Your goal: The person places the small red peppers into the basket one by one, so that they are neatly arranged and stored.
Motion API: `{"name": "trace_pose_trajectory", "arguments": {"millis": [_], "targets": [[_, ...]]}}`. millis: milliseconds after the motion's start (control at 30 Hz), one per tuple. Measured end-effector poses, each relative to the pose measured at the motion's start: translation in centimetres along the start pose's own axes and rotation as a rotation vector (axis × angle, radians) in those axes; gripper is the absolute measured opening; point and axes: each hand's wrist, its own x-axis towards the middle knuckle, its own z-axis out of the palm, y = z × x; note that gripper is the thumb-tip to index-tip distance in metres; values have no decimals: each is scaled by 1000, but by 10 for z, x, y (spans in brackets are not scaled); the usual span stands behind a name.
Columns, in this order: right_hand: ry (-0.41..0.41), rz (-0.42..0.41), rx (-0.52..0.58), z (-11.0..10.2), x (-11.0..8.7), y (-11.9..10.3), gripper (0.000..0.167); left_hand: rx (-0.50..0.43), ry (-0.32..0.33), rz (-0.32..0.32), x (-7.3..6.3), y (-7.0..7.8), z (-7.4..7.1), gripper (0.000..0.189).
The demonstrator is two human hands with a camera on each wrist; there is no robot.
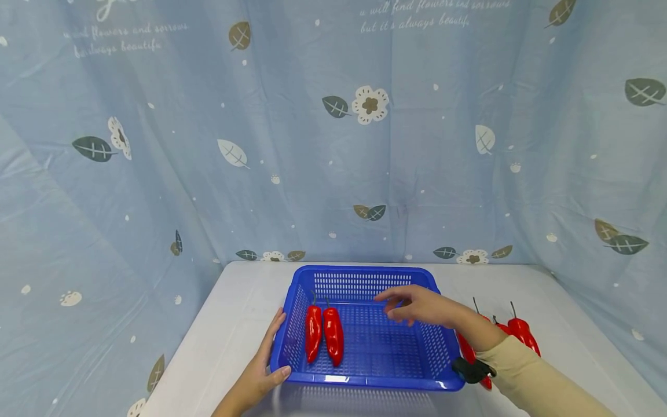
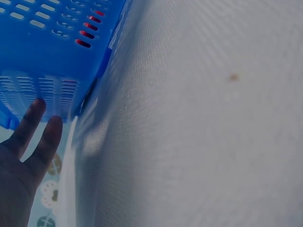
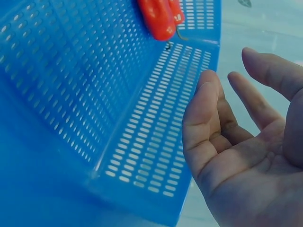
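The blue plastic basket point(image 1: 365, 382) has slotted walls and stands on the table. Inside, at its left, lie two long red peppers, the left pepper point(image 1: 313, 333) beside the right pepper point(image 1: 333, 336), stems toward the back. My left hand point(image 1: 260, 362) rests against the basket's front left corner, thumb at the front rim and straight fingers along the outer left wall. In the left wrist view two spread fingers point(image 2: 45, 146) reach toward that wall. Over the basket's right half hovers my right hand point(image 1: 417, 304), its fingers loosely bent with nothing between them.
Several more red peppers point(image 1: 523, 331) lie on the white table point(image 1: 578, 347) right of the basket, partly behind my right forearm. A black wrist device point(image 1: 471, 370) sits at the right sleeve. A blue patterned curtain point(image 1: 312, 162) hangs behind the table.
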Motion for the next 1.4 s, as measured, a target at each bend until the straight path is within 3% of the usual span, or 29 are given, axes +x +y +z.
{"name": "trace_pose_trajectory", "arguments": {"millis": [567, 967, 1400], "targets": [[17, 3, 9, -10, -19, 9, 41, 1, -2, -8, -1, -2, 0, 95], [56, -28, 28, -33, -39, 15, 50, 11, 7, -30, 0, 2, 1, 94], [108, 3, 52, -44, -61, 28, 51, 0, 6, -22, 0, 2, 2, 95]]}}
